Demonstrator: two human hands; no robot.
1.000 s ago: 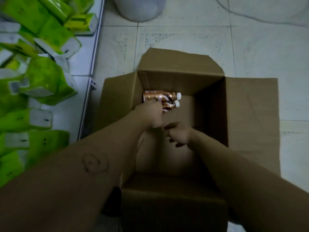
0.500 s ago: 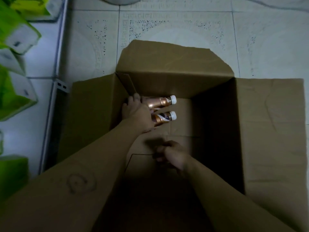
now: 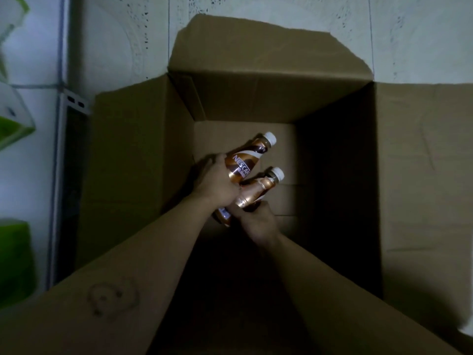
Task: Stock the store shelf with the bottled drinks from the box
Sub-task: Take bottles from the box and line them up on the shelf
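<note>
Both hands are curling round bottles deep inside the box (image 3: 256,103): my left hand (image 3: 217,181) is gripping the upper bottle (image 3: 247,161) at its label, and my right hand (image 3: 257,222) is gripping the lower bottle (image 3: 256,194) near its base. I am judging them stiff, full and slick-sleeved, so mid-body grips suit. My forearms (image 3: 158,252) are angling steeply downward.

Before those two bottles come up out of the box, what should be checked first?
1. Left hand grips the upper Nescafe bottle: ok.
2. Right hand holds the lower bottle near its base: ok.
3. White caps on both bottles: ok.
4. Cardboard box flaps folded open, way up free: ok.
5. More bottles left in the box: cannot tell, arms and shadow hide the near floor.
6. Free spot on the shelf: cannot tell, only its edge shows.
</note>
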